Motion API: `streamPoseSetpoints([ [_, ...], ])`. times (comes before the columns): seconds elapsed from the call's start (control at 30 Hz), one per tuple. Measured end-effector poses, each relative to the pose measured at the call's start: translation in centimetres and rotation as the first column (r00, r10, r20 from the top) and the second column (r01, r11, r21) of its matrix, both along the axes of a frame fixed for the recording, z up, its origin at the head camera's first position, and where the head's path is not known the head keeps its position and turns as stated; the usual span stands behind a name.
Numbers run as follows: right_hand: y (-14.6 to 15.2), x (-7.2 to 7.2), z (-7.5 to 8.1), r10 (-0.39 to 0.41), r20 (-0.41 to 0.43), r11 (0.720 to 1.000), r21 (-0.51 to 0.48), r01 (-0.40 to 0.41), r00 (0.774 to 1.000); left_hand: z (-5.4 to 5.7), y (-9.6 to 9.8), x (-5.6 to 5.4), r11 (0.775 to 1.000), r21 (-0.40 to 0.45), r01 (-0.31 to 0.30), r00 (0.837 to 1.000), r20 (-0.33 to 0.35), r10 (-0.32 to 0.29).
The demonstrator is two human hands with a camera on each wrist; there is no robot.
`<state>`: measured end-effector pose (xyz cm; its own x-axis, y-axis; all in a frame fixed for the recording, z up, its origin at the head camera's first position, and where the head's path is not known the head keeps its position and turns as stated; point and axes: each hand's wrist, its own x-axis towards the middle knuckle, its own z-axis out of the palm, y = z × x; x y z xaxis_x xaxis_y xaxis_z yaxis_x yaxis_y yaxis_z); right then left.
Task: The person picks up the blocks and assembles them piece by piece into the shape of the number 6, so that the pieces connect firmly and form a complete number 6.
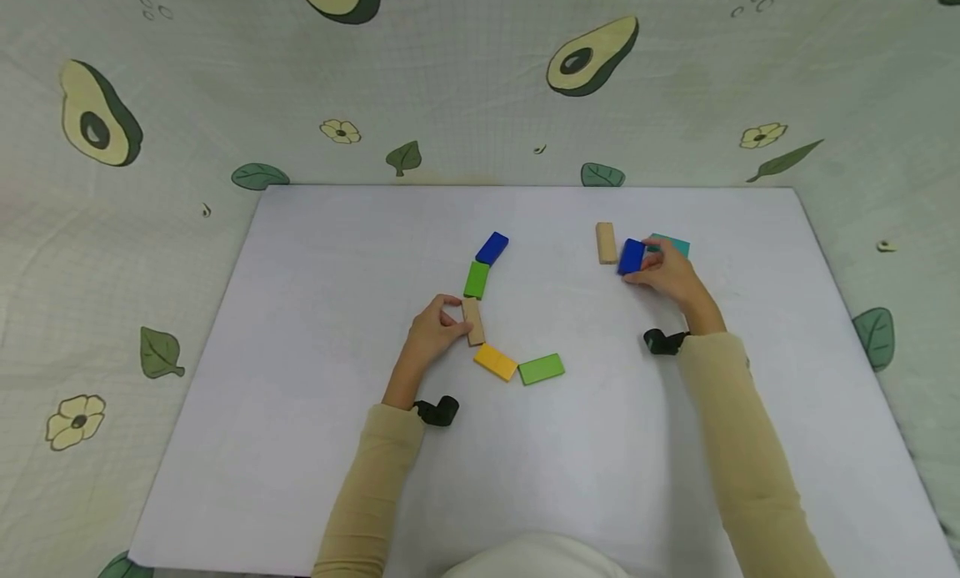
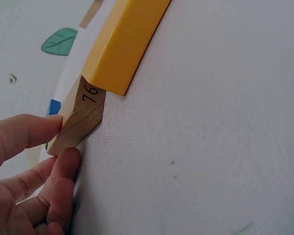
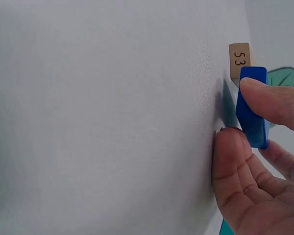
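Here, right hand [image 1: 672,276] pinches blue block [image 1: 631,257]

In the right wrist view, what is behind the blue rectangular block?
A pale wooden rectangular block marked 53 and a printed green leaf show partly; the blue block and right hand hide the rest.

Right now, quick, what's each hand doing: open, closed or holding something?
Left hand: closed, holding the wooden block marked 76.
Right hand: closed, holding a blue block.
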<state>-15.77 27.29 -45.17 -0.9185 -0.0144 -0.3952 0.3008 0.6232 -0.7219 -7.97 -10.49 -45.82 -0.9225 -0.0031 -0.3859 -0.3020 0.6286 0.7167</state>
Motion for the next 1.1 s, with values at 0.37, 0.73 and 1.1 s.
streamPoseSetpoints([
  [0.37,-0.7,2.6,0.0,-0.013,0.007,0.999,-0.039,0.014,1.0,-0.2,-0.1,0.1,1.0,0.008,0.002,1.0,-0.012,-0.002],
  [0.73,-1.6,4.8,-0.5,-0.007,0.022,0.997,-0.076,0.008,1.0,-0.4,-0.1,0.0,1.0,0.002,0.007,1.0,-0.016,-0.007],
  [1.1,-3.6,6.2,-0.9,0.074,0.007,0.997,-0.034,-0.074,0.997,-0.3,0.0,-0.1,1.0,0.002,0.011,1.0,-0.021,-0.011],
])
